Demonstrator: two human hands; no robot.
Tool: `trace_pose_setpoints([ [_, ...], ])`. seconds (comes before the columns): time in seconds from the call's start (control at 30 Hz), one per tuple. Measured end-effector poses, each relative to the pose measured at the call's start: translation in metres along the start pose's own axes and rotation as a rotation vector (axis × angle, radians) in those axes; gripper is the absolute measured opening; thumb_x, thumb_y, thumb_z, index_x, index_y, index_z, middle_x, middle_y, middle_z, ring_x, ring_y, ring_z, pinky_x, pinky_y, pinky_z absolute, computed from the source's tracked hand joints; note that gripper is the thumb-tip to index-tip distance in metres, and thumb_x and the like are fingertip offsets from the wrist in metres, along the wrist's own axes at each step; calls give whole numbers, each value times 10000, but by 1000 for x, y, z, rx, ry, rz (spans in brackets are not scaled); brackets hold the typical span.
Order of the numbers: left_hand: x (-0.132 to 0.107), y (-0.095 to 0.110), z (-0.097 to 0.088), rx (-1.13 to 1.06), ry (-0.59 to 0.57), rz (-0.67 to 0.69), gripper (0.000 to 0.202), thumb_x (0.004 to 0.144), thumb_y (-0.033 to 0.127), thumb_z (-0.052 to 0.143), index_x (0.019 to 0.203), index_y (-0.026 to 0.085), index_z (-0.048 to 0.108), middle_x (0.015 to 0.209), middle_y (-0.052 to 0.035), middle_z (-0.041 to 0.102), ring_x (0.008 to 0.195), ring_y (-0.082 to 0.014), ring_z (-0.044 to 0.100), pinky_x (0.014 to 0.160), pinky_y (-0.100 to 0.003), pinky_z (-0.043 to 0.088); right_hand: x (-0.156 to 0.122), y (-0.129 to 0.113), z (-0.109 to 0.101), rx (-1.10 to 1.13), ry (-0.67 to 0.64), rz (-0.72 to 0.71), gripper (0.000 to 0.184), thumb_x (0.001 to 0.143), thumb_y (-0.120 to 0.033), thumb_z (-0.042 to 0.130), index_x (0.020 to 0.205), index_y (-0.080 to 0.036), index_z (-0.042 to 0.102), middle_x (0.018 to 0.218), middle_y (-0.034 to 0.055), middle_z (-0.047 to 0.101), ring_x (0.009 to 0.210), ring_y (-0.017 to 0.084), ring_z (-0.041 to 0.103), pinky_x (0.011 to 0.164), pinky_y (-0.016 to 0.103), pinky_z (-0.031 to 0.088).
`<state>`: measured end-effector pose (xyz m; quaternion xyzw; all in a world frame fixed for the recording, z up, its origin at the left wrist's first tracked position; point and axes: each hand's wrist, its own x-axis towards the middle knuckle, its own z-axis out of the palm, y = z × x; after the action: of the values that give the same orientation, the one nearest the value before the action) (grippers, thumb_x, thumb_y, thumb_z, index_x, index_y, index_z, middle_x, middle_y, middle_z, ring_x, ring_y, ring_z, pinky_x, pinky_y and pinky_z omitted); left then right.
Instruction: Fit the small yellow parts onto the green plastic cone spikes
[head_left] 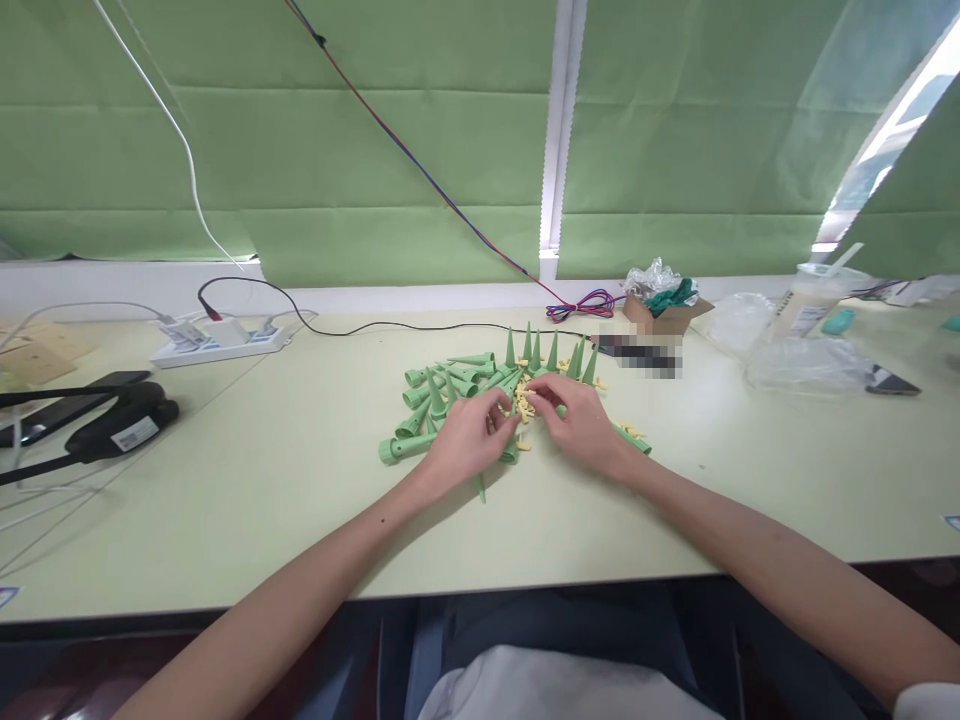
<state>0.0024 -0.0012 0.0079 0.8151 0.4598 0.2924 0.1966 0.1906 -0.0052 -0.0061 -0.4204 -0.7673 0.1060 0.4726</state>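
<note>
My left hand [472, 435] is closed, with thumb and fingers curled together over the right part of a heap of green plastic cone-shaped spikes [439, 400]. Whatever is between its fingertips is too small to make out. Across from it, my right hand [576, 420] is closed in a pinch, fingertips at a pile of small yellow plastic pieces [523, 400]. The pile hides what they grip, if anything. Behind the hands, several green spikes [553, 352] stand upright in a row, with yellow pieces by their bases. A green spike [636, 438] lies beside my right wrist.
A white power strip [221, 345] and a black strapped device [124, 420] are at left. A black cable [390, 325] crosses the back. At back right are a cardboard box [664, 315], a drink cup [806, 305] and clear plastic packaging [802, 368].
</note>
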Motion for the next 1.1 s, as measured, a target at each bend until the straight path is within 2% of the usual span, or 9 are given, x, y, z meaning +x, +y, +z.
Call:
trace_pose_setpoints([
  [0.17, -3, 0, 3, 110, -118, 72, 197, 898, 374, 539, 884, 202, 633, 723, -5, 648, 587, -151, 548, 549, -273, 346, -1, 1, 1, 4, 2, -5, 112, 965, -234, 523, 929, -200, 624, 860, 39, 690, 754, 179, 627, 721, 309, 482],
  [0.33, -4, 2, 1, 65, -177, 130, 237, 925, 341, 485, 988, 214, 675, 616, 15, 599, 486, -137, 458, 506, -274, 300, -1, 1, 2, 10, 6, 8, 113, 963, -242, 526, 921, -207, 625, 883, 50, 705, 769, 189, 641, 711, 318, 491],
  [0.43, -4, 2, 1, 49, -211, 182, 262, 939, 304, 452, 898, 211, 693, 615, 3, 606, 476, -137, 445, 513, -278, 298, -1, 0, 2, 15, 1, 11, 110, 960, -239, 525, 924, -208, 624, 897, 56, 712, 778, 193, 647, 710, 326, 496],
  [0.57, -3, 3, 1, 69, -216, 246, 325, 948, 264, 430, 709, 195, 639, 642, -27, 612, 579, -165, 521, 577, -281, 342, -1, -2, 2, 20, -10, 15, 102, 956, -230, 525, 926, -205, 620, 867, 49, 704, 756, 188, 639, 703, 325, 494],
  [0.63, -3, 4, 1, 77, -224, 252, 345, 957, 258, 417, 684, 190, 617, 663, -34, 615, 620, -173, 540, 601, -283, 357, -1, -3, 2, 22, -12, 14, 102, 955, -230, 525, 923, -205, 619, 860, 48, 700, 752, 186, 636, 704, 324, 493],
  [0.97, -3, -1, 7, 84, -115, 160, 217, 943, 317, 479, 1006, 195, 648, 867, -42, 580, 691, -168, 551, 637, -295, 424, -1, -2, 1, 16, 8, -9, 127, 969, -247, 514, 925, -202, 624, 871, 51, 694, 753, 184, 625, 715, 320, 490],
  [1.1, -3, -4, 8, 47, -61, 157, 193, 932, 270, 489, 1033, 200, 638, 928, -49, 584, 716, -165, 566, 656, -297, 455, -1, -2, 1, 9, 21, -29, 135, 976, -264, 510, 933, -206, 623, 862, 50, 689, 746, 183, 619, 714, 321, 491],
])
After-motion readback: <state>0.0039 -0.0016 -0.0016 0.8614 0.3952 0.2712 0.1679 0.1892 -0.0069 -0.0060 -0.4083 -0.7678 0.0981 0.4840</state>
